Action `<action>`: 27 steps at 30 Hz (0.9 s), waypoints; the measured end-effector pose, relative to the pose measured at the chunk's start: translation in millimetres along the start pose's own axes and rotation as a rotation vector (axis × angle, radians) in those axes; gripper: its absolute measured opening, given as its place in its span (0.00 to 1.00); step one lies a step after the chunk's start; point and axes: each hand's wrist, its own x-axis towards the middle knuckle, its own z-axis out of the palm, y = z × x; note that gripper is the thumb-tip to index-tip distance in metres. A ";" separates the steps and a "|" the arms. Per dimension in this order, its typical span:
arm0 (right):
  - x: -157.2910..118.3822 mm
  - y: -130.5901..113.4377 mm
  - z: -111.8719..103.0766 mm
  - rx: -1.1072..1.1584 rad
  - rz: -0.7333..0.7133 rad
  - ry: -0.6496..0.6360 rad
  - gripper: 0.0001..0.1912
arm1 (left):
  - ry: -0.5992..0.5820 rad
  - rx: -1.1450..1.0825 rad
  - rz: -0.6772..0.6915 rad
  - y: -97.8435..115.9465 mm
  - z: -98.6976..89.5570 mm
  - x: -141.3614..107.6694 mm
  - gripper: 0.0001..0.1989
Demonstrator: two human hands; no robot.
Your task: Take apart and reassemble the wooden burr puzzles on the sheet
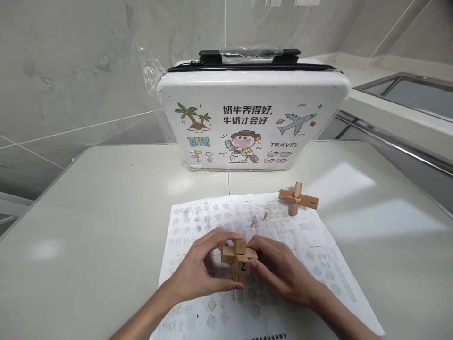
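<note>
Above a printed paper sheet [212,241], a wooden interlocking block puzzle [240,250] with a handwritten "2" on one end is held between both hands. My left hand [198,267] grips it from the left, its fingers at the top and its thumb at the bottom. From the right, my right hand [283,267] pinches a protruding bar between thumb and fingers. A second wooden cross-shaped puzzle [298,198] rests at the sheet's upper right edge, touched by neither hand.
A white plastic-wrapped suitcase [244,118] with printed cartoons stands at the back of the light table [106,212]. Behind it rises a grey tiled wall. A counter with a dark-framed panel [410,94] lies at the right.
</note>
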 end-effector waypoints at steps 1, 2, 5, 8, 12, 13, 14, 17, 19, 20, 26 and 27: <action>0.3 -1.8 -0.6 0.013 0.015 -0.009 0.14 | -0.016 -0.006 0.007 0.6 0.0 0.3 0.37; 0.8 -4.0 -1.5 0.033 0.036 -0.023 0.17 | -0.031 -0.011 0.013 1.2 0.0 0.4 0.37; 2.7 -11.0 -4.6 0.109 0.087 -0.087 0.23 | -0.067 -0.009 0.021 3.1 -0.3 0.1 0.37; 4.4 -15.6 -7.1 0.188 0.118 -0.143 0.25 | -0.089 -0.005 0.027 4.5 -0.7 -0.7 0.36; 5.8 -16.7 -6.8 0.260 0.147 -0.144 0.26 | -0.080 -0.026 0.024 3.8 -0.4 -1.4 0.34; 6.0 -16.1 -6.3 0.285 0.159 -0.132 0.26 | -0.064 -0.029 0.009 2.9 0.0 -1.7 0.36; 6.2 -15.1 -5.8 0.324 0.176 -0.115 0.26 | -0.045 -0.036 -0.016 1.6 0.6 -2.1 0.38; 6.8 -9.5 -6.4 0.535 0.279 -0.016 0.26 | 0.001 -0.097 -0.117 -2.7 3.2 -3.8 0.49; 7.4 -4.7 -9.1 0.706 0.371 0.083 0.25 | 0.014 -0.149 -0.156 -4.3 4.6 -4.3 0.51; 7.8 -2.4 -11.2 0.782 0.411 0.131 0.24 | 0.014 -0.162 -0.163 -4.3 5.0 -4.2 0.49; 12.2 7.4 -26.2 1.071 0.586 0.270 0.22 | -0.012 -0.103 -0.199 3.2 3.5 -1.4 0.36; 12.8 8.8 -28.1 1.099 0.604 0.280 0.21 | -0.012 -0.092 -0.205 4.4 3.2 -1.1 0.35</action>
